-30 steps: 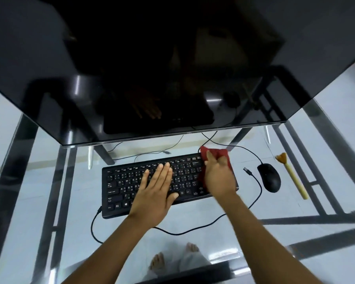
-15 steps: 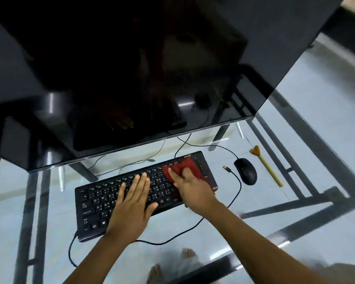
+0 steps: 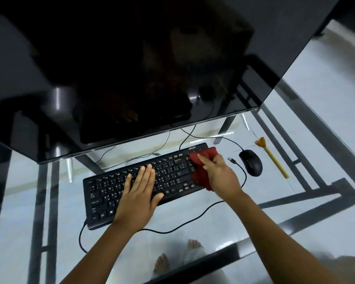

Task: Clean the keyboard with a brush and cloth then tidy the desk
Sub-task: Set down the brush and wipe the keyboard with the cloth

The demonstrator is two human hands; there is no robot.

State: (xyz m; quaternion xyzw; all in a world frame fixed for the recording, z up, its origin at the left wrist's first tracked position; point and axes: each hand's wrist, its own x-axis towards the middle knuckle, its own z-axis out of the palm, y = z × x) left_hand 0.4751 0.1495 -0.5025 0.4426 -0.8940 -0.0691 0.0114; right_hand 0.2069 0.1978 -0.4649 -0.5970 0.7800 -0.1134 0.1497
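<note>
Keyboard (image 3: 103,193) lies slanted on the glass surface (image 3: 19,191) in front of you. Your left hand (image 3: 138,193) rests flat on its middle keys, fingers straight and together. At the keyboard's right end, your right hand (image 3: 219,175) grips the red cloth (image 3: 201,167) and presses it onto the keys. Further right lie the mouse (image 3: 250,162), then the brush (image 3: 273,158), both apart from your hands.
</note>
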